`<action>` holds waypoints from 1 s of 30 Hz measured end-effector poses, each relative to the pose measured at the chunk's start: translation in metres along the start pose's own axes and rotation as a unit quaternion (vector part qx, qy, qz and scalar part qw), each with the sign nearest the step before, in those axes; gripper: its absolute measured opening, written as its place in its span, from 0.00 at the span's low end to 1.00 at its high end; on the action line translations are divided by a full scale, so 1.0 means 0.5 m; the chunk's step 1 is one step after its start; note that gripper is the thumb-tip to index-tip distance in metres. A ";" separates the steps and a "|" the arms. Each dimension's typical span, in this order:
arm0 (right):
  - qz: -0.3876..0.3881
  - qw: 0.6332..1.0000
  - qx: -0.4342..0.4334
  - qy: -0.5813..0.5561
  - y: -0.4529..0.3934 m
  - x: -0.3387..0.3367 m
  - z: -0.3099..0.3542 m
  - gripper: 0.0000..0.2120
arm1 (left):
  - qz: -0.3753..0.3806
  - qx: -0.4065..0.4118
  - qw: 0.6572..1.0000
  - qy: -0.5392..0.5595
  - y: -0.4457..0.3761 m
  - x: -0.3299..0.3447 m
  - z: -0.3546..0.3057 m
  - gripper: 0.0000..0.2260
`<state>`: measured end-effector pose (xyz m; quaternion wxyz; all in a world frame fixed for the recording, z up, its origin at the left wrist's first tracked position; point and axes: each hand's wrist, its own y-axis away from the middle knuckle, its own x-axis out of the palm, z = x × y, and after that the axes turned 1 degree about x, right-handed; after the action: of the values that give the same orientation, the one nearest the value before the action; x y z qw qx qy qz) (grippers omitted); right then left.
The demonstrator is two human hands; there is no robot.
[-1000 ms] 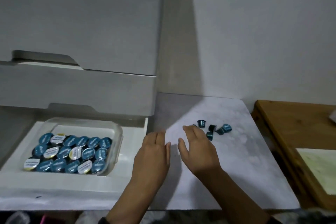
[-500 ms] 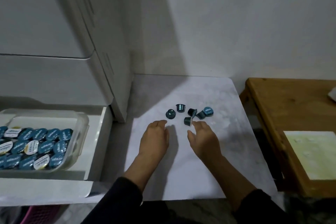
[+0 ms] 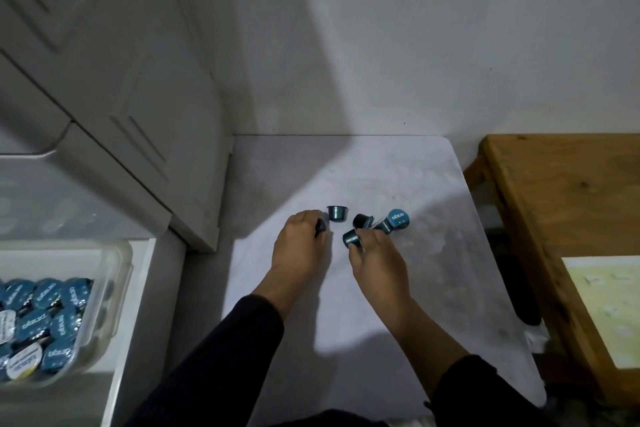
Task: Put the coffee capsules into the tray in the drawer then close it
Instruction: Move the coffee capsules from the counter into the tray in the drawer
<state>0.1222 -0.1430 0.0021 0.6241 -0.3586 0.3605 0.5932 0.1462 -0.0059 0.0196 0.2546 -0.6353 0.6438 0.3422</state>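
Your left hand [image 3: 300,242] pinched one dark capsule [image 3: 321,226]; your right hand [image 3: 377,260] gripped a teal capsule [image 3: 350,238] at its fingertips.

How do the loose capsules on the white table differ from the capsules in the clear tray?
The loose capsules lie scattered, tipped at different angles; the tray's capsules sit packed, lids up. The loose ones are few, the tray's many. Loose ones rest on the white table; the others fill the clear tray. Both share teal lids.

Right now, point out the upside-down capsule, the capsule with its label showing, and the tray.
upside-down capsule [image 3: 337,217], head view, side wall
label-up capsule [image 3: 398,219], head view, lid
tray [image 3: 117,274], head view, right rim
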 end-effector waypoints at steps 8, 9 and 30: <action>-0.073 0.994 -0.076 0.030 -0.003 0.016 -0.002 0.09 | -0.019 -0.023 0.998 0.064 -0.002 0.002 0.017 0.09; -0.073 0.994 -0.077 0.023 -0.002 0.018 -0.002 0.08 | -0.026 -0.029 0.996 0.076 -0.002 -0.001 0.018 0.11; -0.067 0.989 -0.072 -0.108 0.028 0.039 0.000 0.06 | -0.080 -0.027 0.993 0.080 0.026 -0.019 0.048 0.10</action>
<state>0.1091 -0.1330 -0.0154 0.6705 -0.3597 0.2225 0.6096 0.1314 0.0178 0.0130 0.2112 -0.7168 0.5999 0.2858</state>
